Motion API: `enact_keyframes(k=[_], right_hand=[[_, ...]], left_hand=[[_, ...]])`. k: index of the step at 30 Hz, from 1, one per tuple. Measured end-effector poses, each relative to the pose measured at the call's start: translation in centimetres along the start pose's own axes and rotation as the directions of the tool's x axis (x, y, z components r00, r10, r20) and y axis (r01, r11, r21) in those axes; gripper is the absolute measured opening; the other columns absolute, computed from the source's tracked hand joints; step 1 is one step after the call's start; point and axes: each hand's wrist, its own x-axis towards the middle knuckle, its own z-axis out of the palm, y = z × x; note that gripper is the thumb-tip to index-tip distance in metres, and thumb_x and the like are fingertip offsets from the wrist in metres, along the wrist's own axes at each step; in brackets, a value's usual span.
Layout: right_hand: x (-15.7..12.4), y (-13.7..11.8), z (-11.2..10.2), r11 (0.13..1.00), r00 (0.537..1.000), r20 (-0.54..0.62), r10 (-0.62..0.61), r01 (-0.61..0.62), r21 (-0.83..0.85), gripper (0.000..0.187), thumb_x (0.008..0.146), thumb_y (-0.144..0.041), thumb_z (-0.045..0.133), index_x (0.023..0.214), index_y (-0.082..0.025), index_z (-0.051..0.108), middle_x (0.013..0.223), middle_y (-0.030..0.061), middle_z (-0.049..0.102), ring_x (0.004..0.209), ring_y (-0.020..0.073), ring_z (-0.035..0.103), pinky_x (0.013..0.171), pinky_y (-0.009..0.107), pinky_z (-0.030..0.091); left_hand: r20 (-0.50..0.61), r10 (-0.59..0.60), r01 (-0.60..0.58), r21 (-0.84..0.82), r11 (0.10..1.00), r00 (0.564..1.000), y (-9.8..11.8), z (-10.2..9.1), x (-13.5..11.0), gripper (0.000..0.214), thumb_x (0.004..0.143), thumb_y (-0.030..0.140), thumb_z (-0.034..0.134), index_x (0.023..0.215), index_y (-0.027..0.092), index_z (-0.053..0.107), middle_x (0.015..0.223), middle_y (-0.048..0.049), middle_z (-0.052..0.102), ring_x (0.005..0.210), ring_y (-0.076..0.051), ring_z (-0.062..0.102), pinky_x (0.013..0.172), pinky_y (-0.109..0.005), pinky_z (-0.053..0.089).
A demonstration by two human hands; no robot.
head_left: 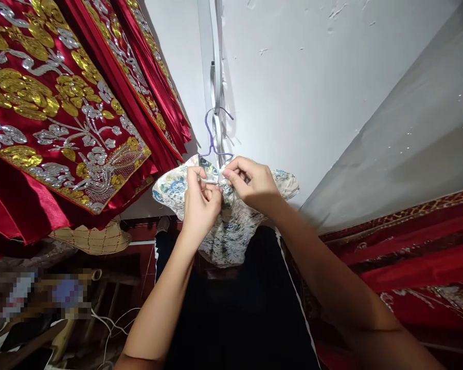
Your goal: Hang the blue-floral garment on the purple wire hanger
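A small cream garment with a blue floral print (231, 231) hangs on a purple wire hanger (210, 134) hooked on a white wall fitting. My left hand (199, 203) pinches the garment's collar edge from the left, fingers closed on the cloth. My right hand (250, 182) pinches the same collar from the right, thumb and forefinger pressed together. Both hands meet at the neckline just below the hanger hook.
Red satin garments with gold and silver embroidery (57, 113) hang close on the left. More red embroidered cloth (416, 246) lies at the right. A white wall (312, 77) is behind. Black fabric (235, 318) hangs below the hands; clutter and white cables (111, 324) lie lower left.
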Motion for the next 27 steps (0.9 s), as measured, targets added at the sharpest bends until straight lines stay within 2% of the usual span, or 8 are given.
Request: enact_keyframes(k=[2, 6, 11, 14, 17, 20, 25, 27], right_hand=[[0.1, -0.1, -0.6, 0.996, 0.992, -0.123, -0.007, 0.017, 0.086, 0.016, 0.098, -0.027, 0.056, 0.087, -0.018, 0.064, 0.072, -0.0015, 0.058, 0.064, 0.0108, 0.052, 0.060, 0.025, 0.039], [-0.5, 1.9, -4.4, 0.975, 0.914, -0.405, 0.030, 0.062, 0.213, 0.016, 0.098, -0.030, 0.059, 0.087, -0.019, 0.064, 0.073, -0.0002, 0.057, 0.069, 0.0121, 0.055, 0.066, 0.028, 0.043], [-4.4, 8.0, -9.3, 0.834, 0.856, -0.416, 0.308, -0.033, 0.551, 0.031, 0.096, -0.038, 0.061, 0.069, -0.024, 0.053, 0.066, 0.0008, 0.046, 0.060, 0.0140, 0.048, 0.067, 0.033, 0.047], [-7.8, 10.9, -9.5, 0.670, 0.815, -0.340, 0.469, -0.077, 0.739, 0.030, 0.094, -0.037, 0.058, 0.068, -0.026, 0.048, 0.070, 0.0036, 0.049, 0.066, 0.0195, 0.056, 0.071, 0.040, 0.053], [-10.5, 12.5, -7.4, 0.400, 0.622, -0.278, 0.732, -0.061, 0.914, 0.020, 0.094, -0.027, 0.048, 0.075, -0.024, 0.055, 0.074, 0.0033, 0.056, 0.072, 0.0206, 0.062, 0.078, 0.042, 0.057], [-12.2, 13.1, -4.9, 0.225, 0.460, -0.187, 0.868, -0.028, 0.974, 0.022, 0.093, -0.021, 0.041, 0.080, -0.023, 0.058, 0.072, 0.0016, 0.060, 0.072, 0.0189, 0.064, 0.081, 0.041, 0.058], [-14.3, 13.5, -2.7, 0.193, 0.418, -0.153, 0.896, -0.054, 0.980, 0.018, 0.088, -0.015, 0.048, 0.075, -0.022, 0.057, 0.064, -0.0014, 0.061, 0.063, 0.0152, 0.064, 0.073, 0.033, 0.059], [-15.1, 13.7, -2.3, 0.196, 0.419, -0.142, 0.897, -0.089, 0.977, 0.017, 0.087, -0.016, 0.053, 0.071, -0.023, 0.054, 0.059, -0.0035, 0.057, 0.055, 0.0140, 0.060, 0.068, 0.032, 0.060]], left_hand=[[0.030, -0.034, 0.031, 0.084, 0.996, 0.999, -1.5, -0.2, -0.9, 0.036, 0.085, 0.014, 0.057, 0.113, 0.028, 0.040, 0.068, 0.0061, 0.052, 0.053, -0.012, 0.051, 0.057, -0.023, 0.039], [0.265, -0.140, 0.047, 0.327, 0.944, 0.954, -3.8, -1.1, -2.8, 0.048, 0.087, 0.018, 0.054, 0.133, 0.029, 0.044, 0.065, 0.0044, 0.054, 0.052, -0.017, 0.054, 0.056, -0.027, 0.038], [0.410, -0.121, -0.120, 0.515, 0.849, 0.904, -4.2, -1.8, -2.5, 0.031, 0.091, 0.033, 0.061, 0.122, 0.029, 0.060, 0.058, 0.0034, 0.053, 0.051, -0.020, 0.054, 0.056, -0.028, 0.033], [0.275, 0.033, -0.191, 0.571, 0.798, 0.961, -4.0, -1.8, -0.4, 0.024, 0.090, 0.043, 0.063, 0.107, 0.025, 0.060, 0.071, -0.0006, 0.059, 0.063, -0.021, 0.057, 0.060, -0.028, 0.035], [0.019, 0.219, -0.188, 0.588, 0.787, 0.976, -4.3, -2.2, 2.6, 0.045, 0.088, 0.045, 0.067, 0.122, 0.023, 0.048, 0.091, -0.0046, 0.061, 0.078, -0.022, 0.060, 0.068, -0.029, 0.039], [-0.131, 0.221, -0.106, 0.583, 0.806, 0.966, -5.4, -3.1, 5.8, 0.059, 0.087, 0.041, 0.069, 0.134, 0.022, 0.039, 0.091, -0.0042, 0.061, 0.073, -0.021, 0.060, 0.066, -0.029, 0.038], [-0.158, 0.178, -0.070, 0.525, 0.848, 0.971, -7.9, -5.6, 9.3, 0.019, 0.091, 0.031, 0.056, 0.105, 0.020, 0.063, 0.085, -0.0038, 0.066, 0.073, -0.020, 0.059, 0.068, -0.028, 0.040], [-0.177, 0.182, -0.092, 0.424, 0.901, 0.967, -8.8, -6.6, 9.8, 0.020, 0.093, 0.028, 0.050, 0.098, 0.018, 0.067, 0.080, -0.0035, 0.065, 0.071, -0.017, 0.058, 0.067, -0.026, 0.041]])
